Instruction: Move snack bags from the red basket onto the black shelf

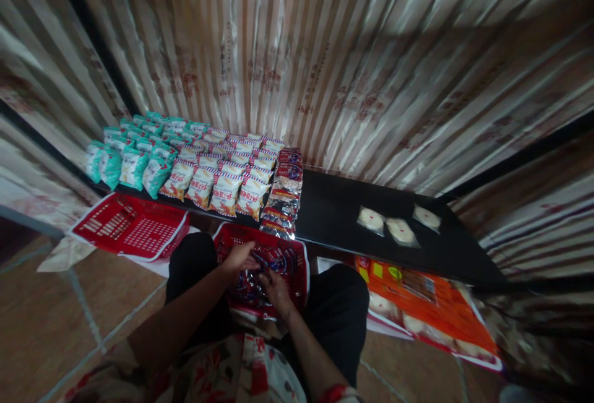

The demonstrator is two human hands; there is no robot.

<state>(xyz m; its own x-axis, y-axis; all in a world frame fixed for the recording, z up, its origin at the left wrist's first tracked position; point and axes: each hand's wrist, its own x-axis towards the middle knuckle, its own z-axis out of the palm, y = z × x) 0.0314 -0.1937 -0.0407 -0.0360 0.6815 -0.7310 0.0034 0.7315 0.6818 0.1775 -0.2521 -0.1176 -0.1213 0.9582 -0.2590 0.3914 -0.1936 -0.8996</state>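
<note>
Both hands are inside a red plastic basket (301,279) between my knees, among dark blue and red shiny snack packets (283,260). My left hand (240,259) lies over the packets with its fingers stretched toward the right, and it looks open. Just beside it, my right hand (277,290) has its fingers curled onto a dark packet, partly hidden by the hand. Beyond the basket, similar dark packets (286,189) lie overlapping in a column on a black shelf (334,205).
White-and-red snack bags (226,192) and teal snack bags (133,168) stand in rows at the shelf's left. Several round wrapped cakes (401,231) lie on its right side. An empty-looking red basket (153,229) is left; an orange package (431,304) lies at lower right.
</note>
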